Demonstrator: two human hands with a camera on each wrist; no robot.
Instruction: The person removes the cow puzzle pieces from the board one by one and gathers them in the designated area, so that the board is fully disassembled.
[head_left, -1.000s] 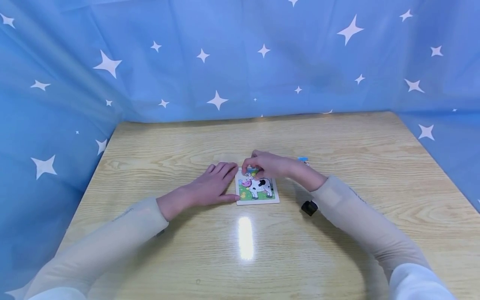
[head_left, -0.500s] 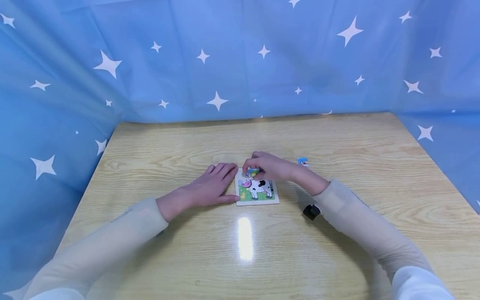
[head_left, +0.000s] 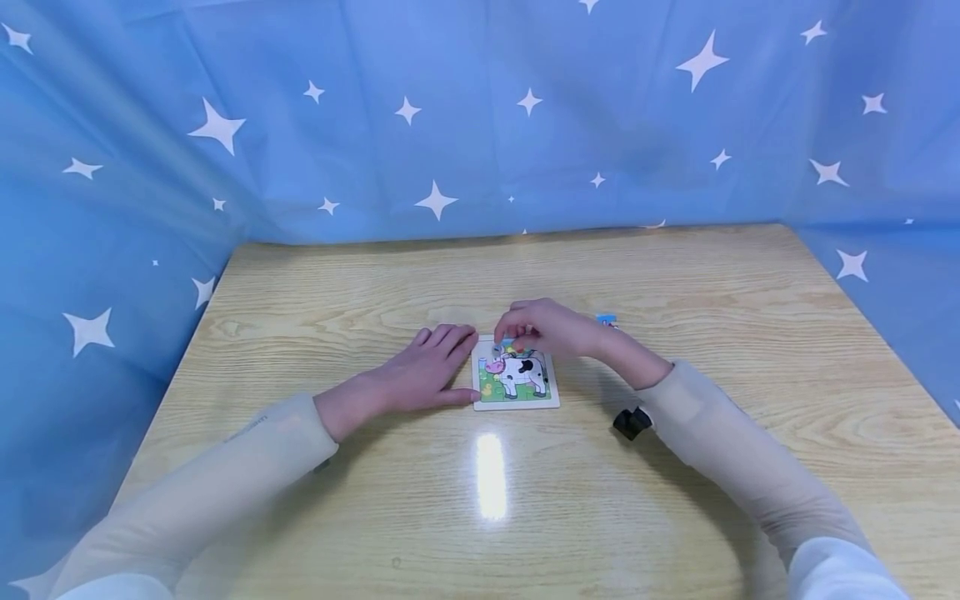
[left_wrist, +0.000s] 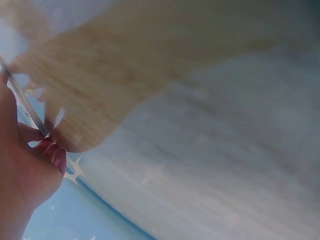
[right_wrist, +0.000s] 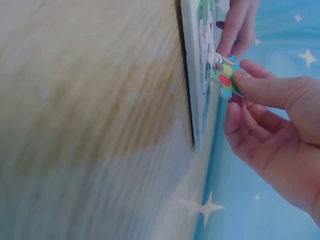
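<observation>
A small cow puzzle in a white frame lies on the wooden table. My left hand rests palm down at its left side, fingers spread, with thumb and index finger touching the frame's edge. Above the upper part of the puzzle, my right hand pinches a puzzle piece between thumb and fingers. Green, red and blue show on that piece, which is tilted and raised over the board in the right wrist view. The fingers hide part of the puzzle's top.
Another puzzle piece, blue on top, lies on the table behind my right forearm and is partly hidden by it. A black object sits at the right wrist. A blue curtain with white stars hangs behind the table.
My right hand has shifted slightly right, lifting the pinched puzzle piece off the puzzle's upper left, so more of the cow's head shows. The left hand has stayed in place.
</observation>
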